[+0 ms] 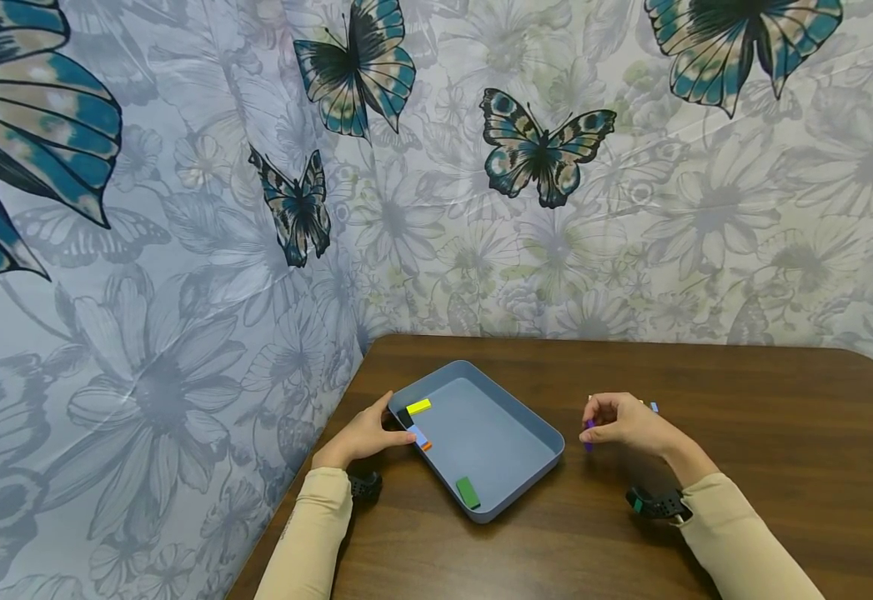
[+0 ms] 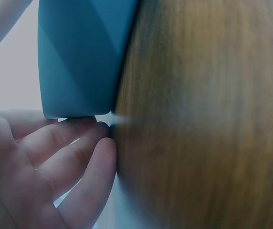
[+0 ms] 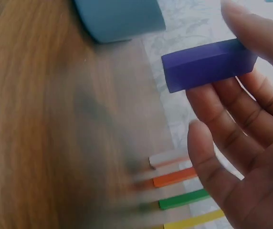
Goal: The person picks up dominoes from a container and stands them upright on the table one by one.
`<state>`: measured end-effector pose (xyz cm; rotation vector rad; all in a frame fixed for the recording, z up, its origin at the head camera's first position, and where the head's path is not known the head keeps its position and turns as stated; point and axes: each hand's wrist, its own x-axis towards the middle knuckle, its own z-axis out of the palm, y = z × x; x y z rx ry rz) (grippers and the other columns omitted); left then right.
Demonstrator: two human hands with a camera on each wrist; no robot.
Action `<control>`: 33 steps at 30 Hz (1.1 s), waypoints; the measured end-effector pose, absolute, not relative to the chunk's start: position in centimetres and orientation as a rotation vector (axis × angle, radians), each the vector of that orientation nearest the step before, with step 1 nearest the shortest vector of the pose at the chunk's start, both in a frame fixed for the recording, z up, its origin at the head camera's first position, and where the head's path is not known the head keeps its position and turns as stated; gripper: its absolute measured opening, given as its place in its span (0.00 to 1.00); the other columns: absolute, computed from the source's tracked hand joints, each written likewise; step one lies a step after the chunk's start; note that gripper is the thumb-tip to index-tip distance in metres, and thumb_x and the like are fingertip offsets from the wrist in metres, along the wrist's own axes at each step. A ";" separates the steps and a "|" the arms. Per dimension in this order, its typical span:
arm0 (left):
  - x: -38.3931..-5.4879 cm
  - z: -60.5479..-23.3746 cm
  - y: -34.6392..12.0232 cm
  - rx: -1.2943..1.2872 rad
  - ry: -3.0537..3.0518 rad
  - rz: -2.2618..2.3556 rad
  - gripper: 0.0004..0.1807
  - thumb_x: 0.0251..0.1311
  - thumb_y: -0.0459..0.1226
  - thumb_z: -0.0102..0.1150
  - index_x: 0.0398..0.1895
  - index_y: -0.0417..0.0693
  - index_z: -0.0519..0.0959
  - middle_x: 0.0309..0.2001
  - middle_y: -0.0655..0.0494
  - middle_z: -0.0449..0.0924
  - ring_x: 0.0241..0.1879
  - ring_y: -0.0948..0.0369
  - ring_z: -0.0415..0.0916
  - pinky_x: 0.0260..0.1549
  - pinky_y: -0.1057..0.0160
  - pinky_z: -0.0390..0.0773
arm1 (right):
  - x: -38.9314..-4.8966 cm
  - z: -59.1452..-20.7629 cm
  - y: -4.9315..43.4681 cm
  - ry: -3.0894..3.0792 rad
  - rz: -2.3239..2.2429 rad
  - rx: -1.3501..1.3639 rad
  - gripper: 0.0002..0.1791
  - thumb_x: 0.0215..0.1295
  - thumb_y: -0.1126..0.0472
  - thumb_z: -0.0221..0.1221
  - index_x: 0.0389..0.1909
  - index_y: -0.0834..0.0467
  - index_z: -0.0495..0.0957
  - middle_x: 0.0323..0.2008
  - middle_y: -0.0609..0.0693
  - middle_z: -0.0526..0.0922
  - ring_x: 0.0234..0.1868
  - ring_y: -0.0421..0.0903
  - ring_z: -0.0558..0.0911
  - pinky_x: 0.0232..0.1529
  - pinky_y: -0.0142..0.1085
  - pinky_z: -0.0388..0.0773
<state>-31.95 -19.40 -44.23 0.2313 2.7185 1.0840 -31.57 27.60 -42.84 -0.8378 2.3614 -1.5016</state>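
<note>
A blue-grey tray lies on the table. My left hand holds its left corner, thumb over the rim and fingers along the outer wall; in the left wrist view the fingertips touch the tray wall. Inside the tray are a yellow block, a black block, a light blue block, an orange piece and a green block. Right of the tray, my right hand pinches a purple rectangular block between thumb and fingers, above the table.
In the right wrist view, a white block, an orange block, a green block and a yellow block lie in a row beneath my right hand. The brown wooden table meets butterfly-patterned walls behind and at left.
</note>
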 end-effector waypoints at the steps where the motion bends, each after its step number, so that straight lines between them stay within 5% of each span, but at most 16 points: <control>1: -32.0 -44.2 -19.4 0.231 2.718 1.086 0.62 0.54 0.57 0.72 0.81 0.42 0.44 0.77 0.35 0.54 0.73 0.41 0.62 0.66 0.43 0.70 | -31.6 -43.0 27.7 2.368 -1.497 -0.833 0.15 0.61 0.63 0.69 0.37 0.68 0.75 0.32 0.48 0.83 0.33 0.37 0.80 0.32 0.31 0.78; 17: -32.2 -44.4 -19.8 0.261 2.735 1.047 0.63 0.54 0.59 0.71 0.81 0.43 0.44 0.77 0.36 0.54 0.72 0.40 0.62 0.65 0.40 0.70 | -31.9 -44.4 28.1 2.417 -1.383 -0.837 0.15 0.61 0.62 0.69 0.35 0.68 0.75 0.32 0.53 0.82 0.30 0.37 0.79 0.29 0.31 0.75; 33: -32.1 -44.2 -19.6 0.237 2.723 1.071 0.62 0.54 0.59 0.71 0.82 0.44 0.44 0.78 0.37 0.54 0.73 0.40 0.61 0.66 0.40 0.69 | -31.8 -44.3 27.9 2.412 -1.358 -0.817 0.18 0.59 0.62 0.71 0.35 0.69 0.72 0.29 0.47 0.77 0.28 0.36 0.74 0.28 0.30 0.74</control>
